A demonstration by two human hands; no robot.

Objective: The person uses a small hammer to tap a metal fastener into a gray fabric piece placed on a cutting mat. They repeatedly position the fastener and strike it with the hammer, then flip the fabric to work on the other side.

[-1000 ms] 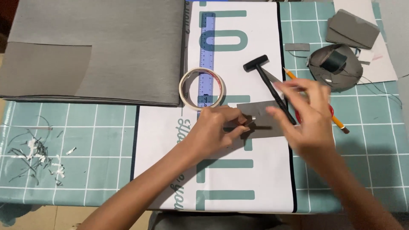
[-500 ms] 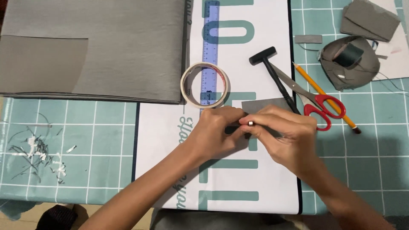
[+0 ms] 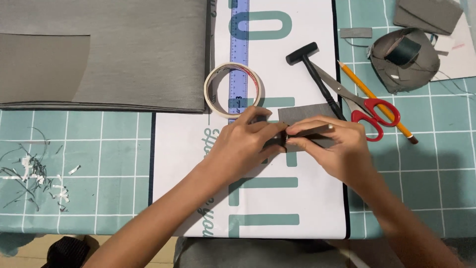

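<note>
My left hand (image 3: 243, 141) and my right hand (image 3: 332, 149) meet over a small grey fabric piece (image 3: 305, 113) lying on a white printed sheet (image 3: 277, 198). Both hands pinch the folded lower edge of that piece, fingertips touching in the middle. My right fingers also press a thin dark strip along the fold. Most of the piece is hidden under my fingers. A roll of pale tape (image 3: 233, 89) lies just above my left hand.
A black hammer (image 3: 315, 69), red-handled scissors (image 3: 369, 109) and a yellow pencil (image 3: 377, 101) lie right of the hands. A blue ruler (image 3: 239, 44) runs up the sheet. A large grey fabric stack (image 3: 104, 54) fills the top left; fabric scraps (image 3: 404, 59) top right; thread clippings (image 3: 34, 173) left.
My right hand has slid left and down onto the grey piece, joining my left hand; both now pinch its folded edge. The view has shifted slightly.
</note>
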